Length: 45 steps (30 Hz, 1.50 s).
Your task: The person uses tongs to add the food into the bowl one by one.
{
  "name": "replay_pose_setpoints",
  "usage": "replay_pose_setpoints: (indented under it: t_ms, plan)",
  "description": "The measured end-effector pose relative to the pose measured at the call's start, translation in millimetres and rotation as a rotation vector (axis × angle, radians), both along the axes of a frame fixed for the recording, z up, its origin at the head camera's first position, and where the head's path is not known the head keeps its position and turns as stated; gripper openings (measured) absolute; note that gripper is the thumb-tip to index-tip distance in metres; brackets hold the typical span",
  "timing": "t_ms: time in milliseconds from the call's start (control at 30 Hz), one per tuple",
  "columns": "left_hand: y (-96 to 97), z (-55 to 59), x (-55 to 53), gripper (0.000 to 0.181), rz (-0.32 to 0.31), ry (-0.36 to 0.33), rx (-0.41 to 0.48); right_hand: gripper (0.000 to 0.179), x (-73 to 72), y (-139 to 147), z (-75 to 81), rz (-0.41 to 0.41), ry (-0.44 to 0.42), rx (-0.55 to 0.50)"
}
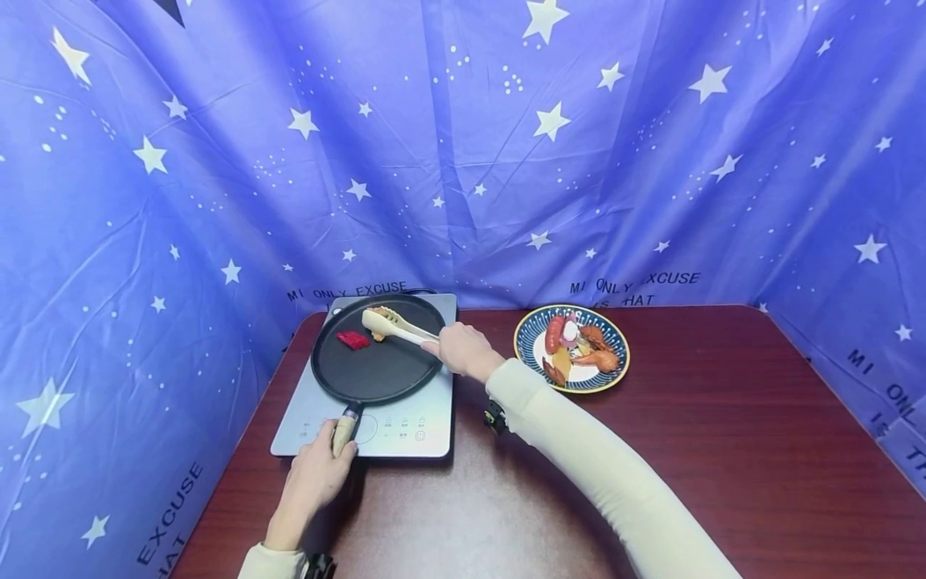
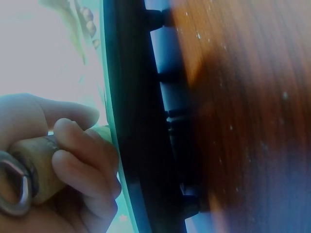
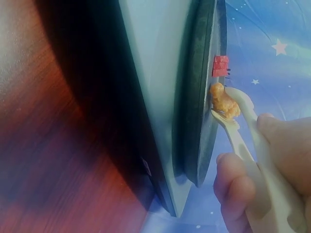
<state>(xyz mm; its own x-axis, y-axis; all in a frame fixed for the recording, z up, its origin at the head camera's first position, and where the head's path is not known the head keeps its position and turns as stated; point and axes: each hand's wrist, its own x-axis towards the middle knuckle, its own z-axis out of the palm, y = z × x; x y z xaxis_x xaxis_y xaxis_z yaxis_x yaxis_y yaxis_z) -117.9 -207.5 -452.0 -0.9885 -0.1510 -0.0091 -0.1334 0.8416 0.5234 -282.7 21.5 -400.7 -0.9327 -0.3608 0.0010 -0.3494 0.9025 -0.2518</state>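
Observation:
A black flat frying pan (image 1: 376, 374) sits on a silver induction cooktop (image 1: 289, 434). The left hand (image 1: 316, 469) grips the pan's wooden handle (image 1: 343, 434); in the left wrist view the fingers curl round the handle (image 2: 41, 165), which ends in a metal ring (image 2: 19, 187). In the right hand (image 1: 466, 350) are cream tongs (image 1: 405, 330), squeezed between thumb and fingers. Between the tong tips is a golden-brown fried piece of food (image 3: 224, 102), close over the pan. Beside it on the pan lies a red piece of food (image 1: 353, 340).
Right of the cooktop, a blue-patterned plate (image 1: 528, 362) holds a sausage (image 1: 555, 334), a drumstick (image 1: 599, 360) and other food pieces. The right forearm (image 1: 579, 458) passes in front of the plate. Everything stands on a dark red wooden table (image 1: 723, 402), with a starry blue curtain (image 1: 463, 161) behind.

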Motion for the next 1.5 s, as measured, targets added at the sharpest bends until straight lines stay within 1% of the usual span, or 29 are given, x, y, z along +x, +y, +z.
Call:
replay_pose_setpoints:
  t_ms: [167, 533, 900, 1033, 1267, 1500]
  plan:
    - [-0.4, -0.3, -0.4, 0.04, 0.005, 0.002, 0.008, 0.052, -1.2, -3, 1.1, 0.018, 0.023, 0.023]
    - [-0.3, -4.0, -1.7, 0.04, 0.012, 0.003, 0.019, 0.052, -2.4, -7, 1.2, 0.036, 0.022, 0.015]
    - [0.2, -0.5, 0.3, 0.04, 0.013, 0.003, 0.013, 0.054, -1.5, -11, 2.1, 0.029, 0.005, 0.044]
    - [0.2, -0.3, -0.1, 0.039, 0.012, 0.003, 0.016, 0.054, -0.3, -12, 5.0, 0.024, 0.021, 0.05]
    - [0.8, -0.8, -1.4, 0.038, 0.007, 0.009, 0.014, 0.055, 1.2, -10, 10.9, -0.015, 0.026, 0.019]
    - [1.1, -2.2, -1.1, 0.04, 0.018, -0.001, 0.02, 0.056, 5.1, 2, 21.3, -0.036, 0.036, 0.003]
